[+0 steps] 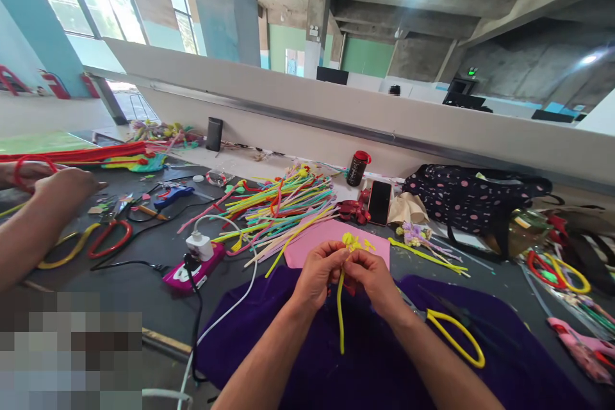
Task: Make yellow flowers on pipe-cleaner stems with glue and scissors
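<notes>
My left hand (318,272) and my right hand (371,272) meet in the middle, over a dark purple cloth (269,320). Between them they pinch a yellow pipe-cleaner flower (341,314), its stem hanging down and its ruffled head sticking up past the fingertips. Both hands are closed, and the exact spot of the grip is partly hidden by the fingers. Just beyond lies a pink sheet (307,243). Scissors with yellow handles (456,337) rest on the cloth beside my right forearm.
A pile of coloured pipe cleaners (283,205) spreads ahead. To the left are a magenta power strip (196,269), red-and-yellow scissors (110,238) and another person's hands (62,192). A phone (380,202), a dark bottle (358,168) and a dotted bag (471,205) stand at the back right.
</notes>
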A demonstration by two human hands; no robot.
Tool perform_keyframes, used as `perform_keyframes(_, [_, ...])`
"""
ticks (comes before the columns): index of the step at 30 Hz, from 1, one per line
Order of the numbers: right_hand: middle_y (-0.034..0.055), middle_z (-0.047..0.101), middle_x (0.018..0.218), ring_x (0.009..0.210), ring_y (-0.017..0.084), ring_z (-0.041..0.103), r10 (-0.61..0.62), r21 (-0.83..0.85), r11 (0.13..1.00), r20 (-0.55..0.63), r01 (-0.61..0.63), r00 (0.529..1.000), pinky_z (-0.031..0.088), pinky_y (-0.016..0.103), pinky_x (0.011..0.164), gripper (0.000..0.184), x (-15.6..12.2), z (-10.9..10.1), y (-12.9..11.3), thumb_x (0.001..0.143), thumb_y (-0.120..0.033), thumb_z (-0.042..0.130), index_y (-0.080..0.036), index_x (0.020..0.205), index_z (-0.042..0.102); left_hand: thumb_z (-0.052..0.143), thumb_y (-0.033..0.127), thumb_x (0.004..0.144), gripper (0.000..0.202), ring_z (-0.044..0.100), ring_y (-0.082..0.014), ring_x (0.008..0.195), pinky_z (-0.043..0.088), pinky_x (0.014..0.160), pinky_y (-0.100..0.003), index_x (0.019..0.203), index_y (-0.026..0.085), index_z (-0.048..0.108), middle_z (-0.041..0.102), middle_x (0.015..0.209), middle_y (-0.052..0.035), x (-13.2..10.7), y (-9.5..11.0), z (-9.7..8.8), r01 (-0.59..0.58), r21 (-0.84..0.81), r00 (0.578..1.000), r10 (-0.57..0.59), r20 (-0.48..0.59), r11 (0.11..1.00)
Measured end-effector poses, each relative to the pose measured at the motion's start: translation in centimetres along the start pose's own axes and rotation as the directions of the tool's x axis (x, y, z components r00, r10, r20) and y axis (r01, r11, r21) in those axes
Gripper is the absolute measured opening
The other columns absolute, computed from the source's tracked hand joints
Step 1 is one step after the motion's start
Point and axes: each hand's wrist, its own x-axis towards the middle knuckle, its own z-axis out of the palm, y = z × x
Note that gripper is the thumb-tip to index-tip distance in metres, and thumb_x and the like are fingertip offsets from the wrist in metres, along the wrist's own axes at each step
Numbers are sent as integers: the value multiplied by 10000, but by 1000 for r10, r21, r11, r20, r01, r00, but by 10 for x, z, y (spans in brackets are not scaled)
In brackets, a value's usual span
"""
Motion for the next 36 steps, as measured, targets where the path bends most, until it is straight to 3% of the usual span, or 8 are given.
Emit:
perform_keyframes(7, [-44,512,557,393,63,407,10,-13,1000,30,-10,999,309,186,380,148,-1,-1,-4,724,-272,570,-167,640,508,690,335,589,247,334,-17,328,203,338,-156,643,125,573,428,403,60,4,-3,-4,25,7,1000,-25,7,1000])
perform_keyframes(15, [-41,528,525,377,63,423,28,-105,994,75,-20,997,282,187,373,190,1,-9,-10,712,-328,585,-159,640,539,687,296,604,221,347,-20,348,192,352,-152,692,126,575,444,422,56,7,-5,-8,15,12,1000,-15,-18,1000])
perform_keyframes(20, [-19,581,616,416,63,443,-27,-50,998,-49,25,998,265,189,380,215,2,-19,-20,742,-366,561,-161,679,557,678,311,612,226,308,-11,337,152,343,-150,691,136,560,415,416,71,9,-4,-8,61,-46,998,-60,7,997])
perform_keyframes(23, [-39,539,549,410,67,422,-65,-13,998,-97,65,993,252,190,381,211,1,-21,-22,739,-352,571,-169,646,526,663,314,632,220,306,-10,331,141,338,-151,695,129,562,412,408,70,8,-3,-7,85,-38,996,-84,9,996])
perform_keyframes(29, [-52,511,521,423,69,406,-159,-75,986,-104,152,982,319,198,432,184,-1,-25,-27,723,-270,598,-174,617,482,634,325,660,219,314,-18,321,142,328,-159,698,118,573,429,407,54,6,-2,-5,105,-13,992,-104,65,994])
perform_keyframes(36, [-40,550,527,429,86,467,-149,-104,984,-58,142,987,386,214,452,139,-2,-29,-33,726,-287,596,-176,688,522,614,314,679,203,285,-15,299,136,316,-163,671,113,584,405,378,55,3,0,-3,125,1,983,-124,135,992])
